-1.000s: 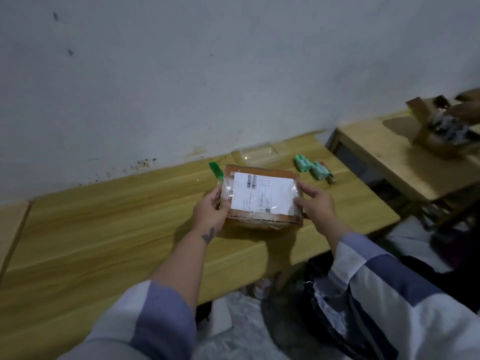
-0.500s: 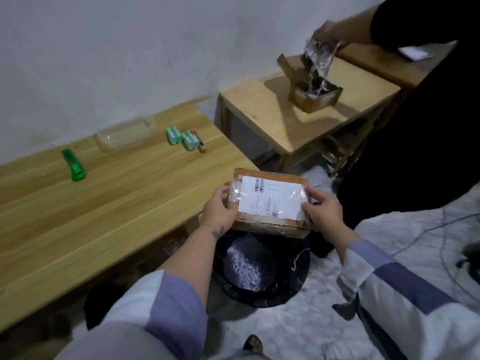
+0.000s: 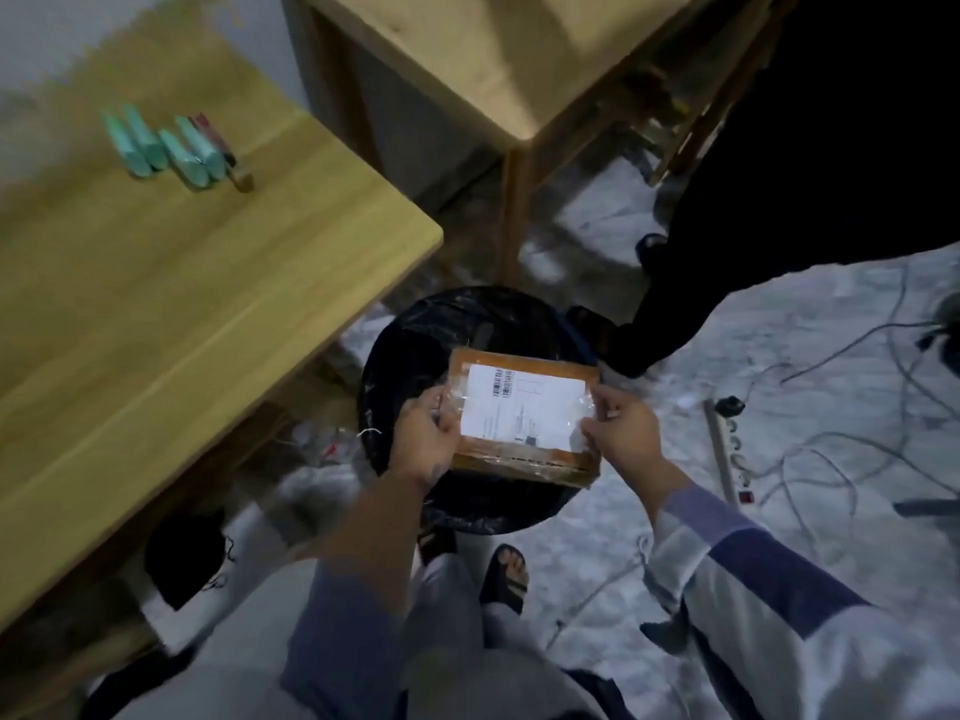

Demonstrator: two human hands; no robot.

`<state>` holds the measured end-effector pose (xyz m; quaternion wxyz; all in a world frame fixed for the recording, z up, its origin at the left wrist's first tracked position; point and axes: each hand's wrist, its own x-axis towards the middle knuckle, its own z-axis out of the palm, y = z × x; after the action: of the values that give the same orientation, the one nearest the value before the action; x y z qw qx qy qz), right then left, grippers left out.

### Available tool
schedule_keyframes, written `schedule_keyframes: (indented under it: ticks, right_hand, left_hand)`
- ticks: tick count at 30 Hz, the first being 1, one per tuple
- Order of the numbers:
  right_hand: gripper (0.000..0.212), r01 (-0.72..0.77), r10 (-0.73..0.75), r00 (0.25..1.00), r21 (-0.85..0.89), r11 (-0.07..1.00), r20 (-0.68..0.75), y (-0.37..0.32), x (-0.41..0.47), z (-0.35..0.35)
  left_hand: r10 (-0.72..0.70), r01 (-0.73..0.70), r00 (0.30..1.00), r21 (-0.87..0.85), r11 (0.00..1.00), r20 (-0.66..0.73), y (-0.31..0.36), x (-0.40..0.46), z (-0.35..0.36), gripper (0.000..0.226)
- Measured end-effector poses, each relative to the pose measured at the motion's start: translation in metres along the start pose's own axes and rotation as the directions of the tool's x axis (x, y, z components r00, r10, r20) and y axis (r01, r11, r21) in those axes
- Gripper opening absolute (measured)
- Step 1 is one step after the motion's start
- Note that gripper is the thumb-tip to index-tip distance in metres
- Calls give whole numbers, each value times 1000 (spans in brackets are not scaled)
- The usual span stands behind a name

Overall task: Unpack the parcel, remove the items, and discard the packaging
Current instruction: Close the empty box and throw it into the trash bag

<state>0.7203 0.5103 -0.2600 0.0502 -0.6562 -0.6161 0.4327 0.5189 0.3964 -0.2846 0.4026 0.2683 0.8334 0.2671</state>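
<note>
The taped brown parcel hangs above the black-lined bin, off the desk, its short ends pinched between the closed fingers of the left hand and right hand.

Wooden table carries teal tubes. Second table stands beside. Power strip and cables lie on floor.

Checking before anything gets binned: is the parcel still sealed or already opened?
Seemingly sealed. The parcel, held by the left hand and right hand over the bin, shows its label under intact clear tape.
</note>
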Motion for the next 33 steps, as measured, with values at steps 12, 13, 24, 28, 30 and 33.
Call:
schedule_keyframes:
  ticks: [12,13,24,28,30,33]
  right_hand:
    - [38,-37,53,978,-84,996,204,42,52,110]
    - [38,-38,56,974,-85,996,221,37,50,109]
    - [35,102,-63,944,-104,989,323,-77,-2,30]
    - [34,259,-211,929,-126,958,305,-133,-37,-4]
    - [37,306,-261,918,-115,945,300,-160,-55,-16]
    - [39,410,-340,879,-165,897,335,-201,-76,-27]
  left_hand:
    - [-126,96,965,138,986,229,-73,54,36,41]
    - [-141,108,964,149,983,227,-71,53,34,43]
    - [-19,5,980,70,998,200,32,-9,-53,42]
    - [42,-49,987,45,998,157,65,-41,-97,40]
    - [67,-71,993,32,997,98,75,-57,-122,37]
    - [115,-115,993,-2,993,-23,84,-73,-161,34]
